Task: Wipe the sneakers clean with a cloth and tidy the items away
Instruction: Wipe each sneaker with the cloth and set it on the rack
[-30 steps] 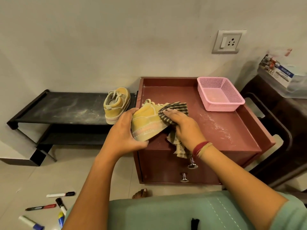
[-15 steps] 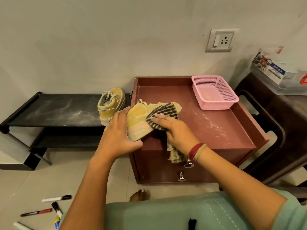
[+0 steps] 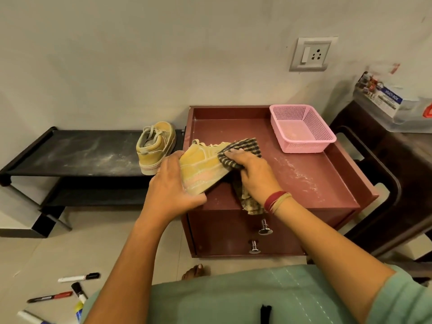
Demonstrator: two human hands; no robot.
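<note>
Seen from above, looking down at a person's two arms. To the left, a low black shoe rack (image 3: 77,153) stands against a pale wall, its top shelf dusty. Just beside it, in the middle, is a maroon drawer cabinet (image 3: 315,183) with a raised rim round its top and white dust streaked across the surface.

A pink mesh basket (image 3: 301,141) sits at the cabinet's back right corner. A second sneaker (image 3: 156,146), yellow and laced, stands upright on the rack's right end, near the cabinet.

The yellow sneaker (image 3: 201,169) is held over the cabinet's front left corner, tilted on its side. The left hand (image 3: 168,188) grips its near end – fingers and thumb curled round it. The right hand (image 3: 254,174) holds a checked cloth (image 3: 245,148) bunched under curled fingers and presses it to the sneaker's far end; the cloth's loose tail hangs below the wrist, over the cabinet's front edge.

Red and yellow threads (image 3: 277,201) circle the right wrist. Several markers (image 3: 78,277) lie scattered on the tiled floor at lower left. Two metal knobs (image 3: 265,230) stick out from the drawer fronts.
</note>
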